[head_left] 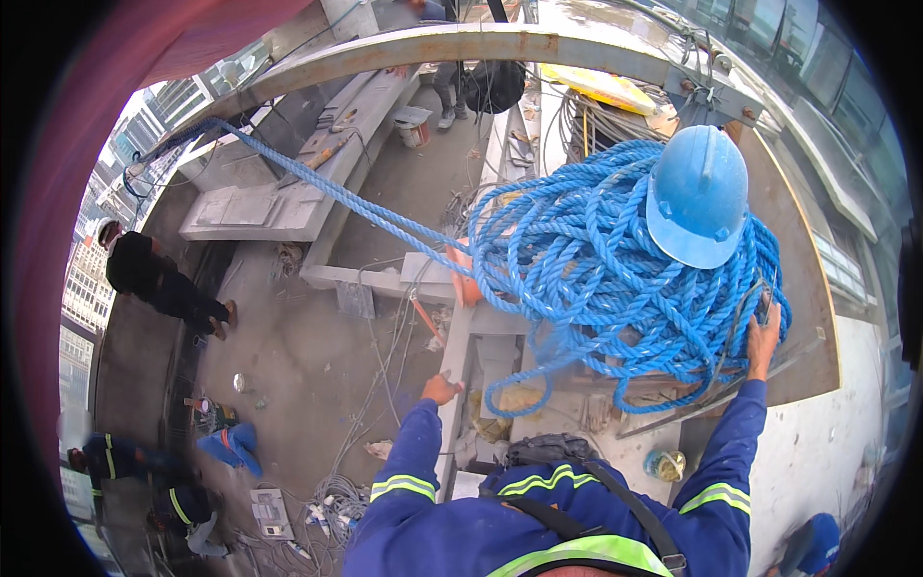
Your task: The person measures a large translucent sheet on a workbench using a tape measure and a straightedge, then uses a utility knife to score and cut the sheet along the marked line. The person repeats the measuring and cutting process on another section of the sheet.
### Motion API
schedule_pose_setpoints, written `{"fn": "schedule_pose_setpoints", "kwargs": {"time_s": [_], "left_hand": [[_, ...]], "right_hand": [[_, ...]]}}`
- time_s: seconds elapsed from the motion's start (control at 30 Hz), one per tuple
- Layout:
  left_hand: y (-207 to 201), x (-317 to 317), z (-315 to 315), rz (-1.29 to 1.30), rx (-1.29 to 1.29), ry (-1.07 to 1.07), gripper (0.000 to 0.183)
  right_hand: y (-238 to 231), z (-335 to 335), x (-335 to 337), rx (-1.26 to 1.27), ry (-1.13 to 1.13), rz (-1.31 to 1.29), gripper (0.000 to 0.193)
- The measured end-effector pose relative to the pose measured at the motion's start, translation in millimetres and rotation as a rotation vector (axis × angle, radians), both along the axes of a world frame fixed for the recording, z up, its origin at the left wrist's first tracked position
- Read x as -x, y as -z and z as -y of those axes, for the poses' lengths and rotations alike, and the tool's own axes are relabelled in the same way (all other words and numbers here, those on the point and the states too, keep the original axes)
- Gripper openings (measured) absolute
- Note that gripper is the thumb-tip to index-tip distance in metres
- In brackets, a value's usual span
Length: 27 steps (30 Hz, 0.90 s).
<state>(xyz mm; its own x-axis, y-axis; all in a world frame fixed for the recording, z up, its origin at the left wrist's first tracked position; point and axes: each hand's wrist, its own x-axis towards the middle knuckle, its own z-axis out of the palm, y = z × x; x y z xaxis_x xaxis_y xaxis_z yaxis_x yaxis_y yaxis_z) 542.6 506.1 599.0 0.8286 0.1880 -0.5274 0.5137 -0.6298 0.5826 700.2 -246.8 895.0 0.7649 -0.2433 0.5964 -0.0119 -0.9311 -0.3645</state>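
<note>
Blurred reddish fabric [183,38] hangs nearest the lens, w/ the wearer's navy jacket [404,510] below. Blue rope pile [615,212] lies heaped in front of the body, w/ a blue hard hat [702,168] sitting tilted on top, brim twd the wearer. R hand [763,341] touches the pile's R edge; can't tell if its grip closes on a strand. L hand [442,388] is half-curled by the concrete ledge [454,358], nothing visible in the grip; can't tell if it's bearing on the edge. Two strands [332,189] run from the pile to upper L. Main risk, prob.: turns cross every which way, so a sudden pull there could cinch a knot or whip a loop round the R wrist. Hat's only resting, so any shift underneath could tip it off. Loose near-side loop [519,409] might snag a foot or gear. Clear jar [665,465] near R forearm could get elbowed over. Cable tangle [336,510] on the floor = trip hazard, esp. for the co-worker in black [144,269].
</note>
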Motion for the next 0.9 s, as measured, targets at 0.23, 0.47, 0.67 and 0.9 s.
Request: {"fn": "schedule_pose_setpoints", "kwargs": {"time_s": [0.23,0.47,0.67,0.9], "left_hand": [[86,345,78,-0.387,0.316,0.335,0.057],[38,324,108,-0.094,0.364,-0.935,0.031],[-9,296,170,0.138,0.419,-0.916,0.055],[26,405,367,-0.038,0.483,-1.058,0.054]], "right_hand": [[-21,-32,-3,-0.352,-0.183,-0.12,0.055],[-7,-13,-9,-0.507,-0.196,-0.03,0.054],[-1,-20,-2,-0.462,-0.182,0.04,0.059],[8,-8,-8,-0.454,-0.21,0.099,0.052]]}}
